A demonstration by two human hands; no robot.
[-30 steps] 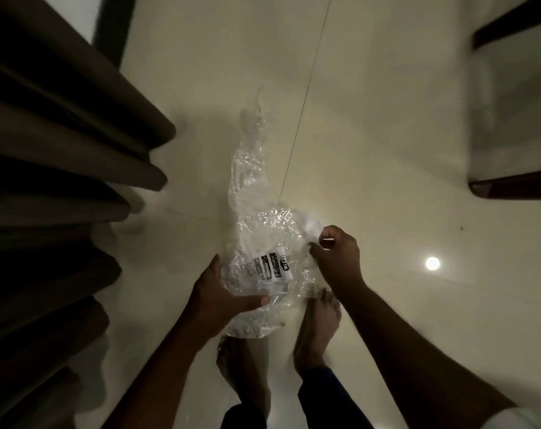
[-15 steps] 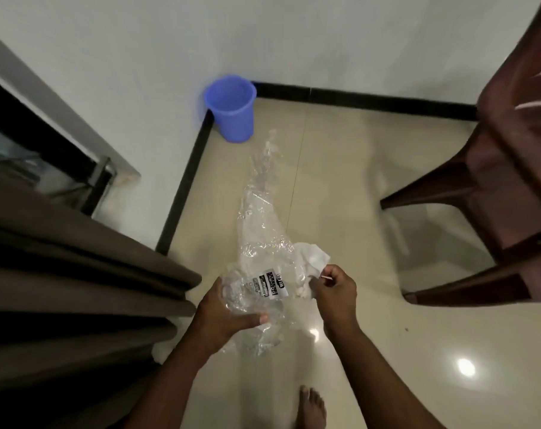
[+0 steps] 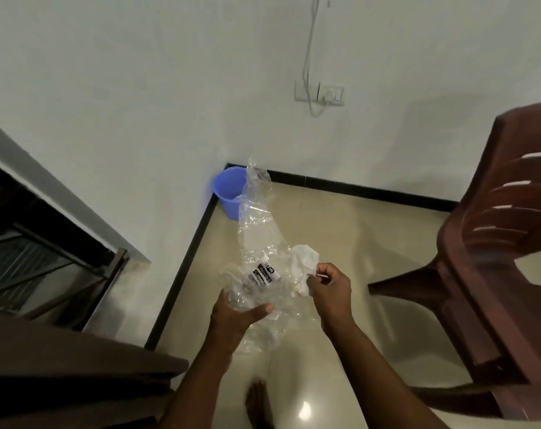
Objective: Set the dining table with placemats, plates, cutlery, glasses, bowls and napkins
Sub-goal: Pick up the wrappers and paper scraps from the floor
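Clear plastic wrapper (image 3: 256, 243) in left hand's (image 3: 236, 317) grip

Chair (image 3: 492, 261) cut off by right edge.

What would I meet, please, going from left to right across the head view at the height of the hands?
Black skirting → left hand → clear plastic wrapper → white tissue → right hand → brown plastic chair.

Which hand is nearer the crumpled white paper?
Right. The right hand pinches the crumpled white paper at its edge; the left hand grips the clear plastic wrapper off to its left.
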